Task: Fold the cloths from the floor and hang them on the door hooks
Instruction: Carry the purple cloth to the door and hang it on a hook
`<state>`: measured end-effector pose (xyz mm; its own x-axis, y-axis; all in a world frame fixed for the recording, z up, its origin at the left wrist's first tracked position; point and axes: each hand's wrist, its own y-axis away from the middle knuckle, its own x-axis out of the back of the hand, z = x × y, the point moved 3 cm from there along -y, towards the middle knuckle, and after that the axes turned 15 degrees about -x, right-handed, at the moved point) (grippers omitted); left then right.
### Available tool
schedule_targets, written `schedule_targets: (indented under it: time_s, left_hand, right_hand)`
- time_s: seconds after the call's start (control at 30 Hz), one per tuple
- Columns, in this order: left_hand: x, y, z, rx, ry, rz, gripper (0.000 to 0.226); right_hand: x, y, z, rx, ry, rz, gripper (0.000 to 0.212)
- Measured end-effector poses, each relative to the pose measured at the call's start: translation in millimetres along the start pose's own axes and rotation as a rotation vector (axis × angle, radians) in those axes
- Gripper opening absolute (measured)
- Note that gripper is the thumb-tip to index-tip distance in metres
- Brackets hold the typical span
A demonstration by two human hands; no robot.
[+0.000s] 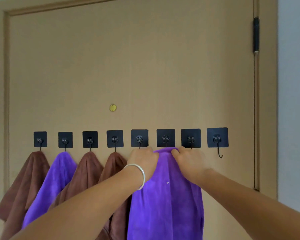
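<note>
Home: door (128, 66) with towel hooks (217, 137)

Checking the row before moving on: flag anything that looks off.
The purple cloth both hands hold sits under the sixth hook, skipping the fifth hook, which looks bare.

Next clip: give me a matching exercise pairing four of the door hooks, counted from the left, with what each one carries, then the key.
Hooks:
1. first hook
2. second hook
3. sixth hook
4. eighth hook

States:
A. bare
B. brown cloth hanging
C. purple cloth held up to it by both hands
D. purple cloth hanging, untouched

Pairs: 1-B, 2-D, 3-C, 4-A
</note>
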<state>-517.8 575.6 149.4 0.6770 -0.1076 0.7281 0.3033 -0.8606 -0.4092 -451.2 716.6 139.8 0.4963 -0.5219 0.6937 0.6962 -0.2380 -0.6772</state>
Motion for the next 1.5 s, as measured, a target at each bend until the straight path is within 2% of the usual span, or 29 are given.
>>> schedule_targets:
  time_s: [0.1,0.23,0.3,0.4,0.47,0.6,0.7,0.77,0.97,1.17,1.5]
  left_hand:
    - [-12.1,1.3,20.7,0.006,0.118,-0.046,0.037]
    - [-32.4,10.9,38.1,0.041,0.273,-0.066,0.059]
    - [-44.7,19.9,47.6,0.014,0.195,-0.111,0.065]
    - [-58.1,31.1,58.6,-0.062,0.022,-0.183,0.053]
    - [-62.1,36.8,61.2,-0.054,-0.044,-0.208,0.058]
    - [-74.4,44.1,70.5,-0.156,-0.140,-0.295,0.062]
    - [-79.1,52.3,71.6,-0.198,-0.139,-0.350,0.062]
    - [-75.0,58.1,68.9,-0.205,-0.145,-0.323,0.063]
    - [-45.3,71.7,36.1,-0.150,-0.058,-0.061,0.055]
    - [-39.4,93.1,-8.1,-0.103,-0.095,0.019,0.063]
    - [-44.1,137.4,-61.7,-0.099,0.054,0.186,0.070]
  right_hand:
    - [-12.3,13.2,-16.0,-0.027,-0.023,-0.076,0.033]
    - [-25.6,28.5,-26.3,-0.098,-0.059,-0.108,0.049]
    - [-28.1,35.9,-23.7,-0.112,-0.044,-0.062,0.051]
    - [-31.4,46.4,-18.2,-0.069,0.035,0.039,0.050]
    - [-37.3,54.2,-16.1,-0.048,0.057,0.069,0.058]
    - [-65.6,67.4,-13.5,-0.025,0.128,-0.077,0.076]
    - [-73.8,72.8,-17.8,-0.050,0.177,-0.102,0.082]
    - [-71.4,72.9,-20.9,-0.074,0.165,-0.103,0.083]
    - [-54.0,77.2,-12.8,-0.146,0.080,-0.116,0.075]
    - [-28.7,91.8,-30.3,-0.166,0.136,-0.212,0.069]
    - [43.7,105.0,-69.5,-0.366,0.242,-0.173,0.073]
